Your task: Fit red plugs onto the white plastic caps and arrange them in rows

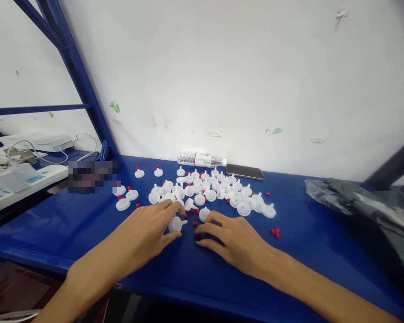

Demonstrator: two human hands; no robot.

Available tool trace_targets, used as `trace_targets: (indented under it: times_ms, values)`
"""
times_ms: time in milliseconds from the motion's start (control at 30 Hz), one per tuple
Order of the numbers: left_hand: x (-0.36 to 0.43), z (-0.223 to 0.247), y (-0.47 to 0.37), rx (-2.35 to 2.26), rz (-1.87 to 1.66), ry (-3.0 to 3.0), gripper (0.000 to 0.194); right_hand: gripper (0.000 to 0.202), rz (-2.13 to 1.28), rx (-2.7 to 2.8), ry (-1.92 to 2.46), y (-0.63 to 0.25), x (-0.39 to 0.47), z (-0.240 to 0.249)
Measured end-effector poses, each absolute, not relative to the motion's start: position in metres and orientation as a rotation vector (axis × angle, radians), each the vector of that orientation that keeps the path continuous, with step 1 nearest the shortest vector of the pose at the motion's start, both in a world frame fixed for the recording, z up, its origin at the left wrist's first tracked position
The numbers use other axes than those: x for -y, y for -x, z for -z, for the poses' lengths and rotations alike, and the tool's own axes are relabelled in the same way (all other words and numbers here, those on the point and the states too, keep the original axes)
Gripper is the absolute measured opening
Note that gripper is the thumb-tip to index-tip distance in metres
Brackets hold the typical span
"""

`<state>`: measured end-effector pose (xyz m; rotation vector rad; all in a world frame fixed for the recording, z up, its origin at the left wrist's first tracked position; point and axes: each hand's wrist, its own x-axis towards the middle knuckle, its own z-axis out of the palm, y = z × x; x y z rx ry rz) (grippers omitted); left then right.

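White spouted cap (176, 224) in our left hand (151, 224), spout toward our right hand (237, 240).
We note the left thumb and fingers pinching the cap's rim above the blue worktop (63, 229), in front of the white cap pile (198, 186); its long axis lies sideways, spout tip slightly away from us. Our right fingers curl around a small red cap (197, 235); we cannot tell whether they grip it.
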<state>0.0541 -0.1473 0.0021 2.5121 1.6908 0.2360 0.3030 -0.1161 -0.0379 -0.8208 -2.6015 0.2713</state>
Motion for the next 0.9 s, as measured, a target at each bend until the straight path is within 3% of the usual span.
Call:
trace_targets:
  times_ms: [367,767,900]
  values:
    - [0.148,-0.001,-0.064,-1.587,-0.28,-2.556,0.024,0.012,-0.865,2.173,0.868,-0.304,0.112,0.03]
    - [0.152,0.005,-0.081,-1.527,-0.247,-2.723,0.022,0.004,-0.822,2.023,0.847,-0.302,0.115,0.028]
    - [0.155,0.009,-0.085,-1.535,-0.349,-2.722,0.032,0.004,-0.878,1.977,0.844,-0.303,0.116,0.026]
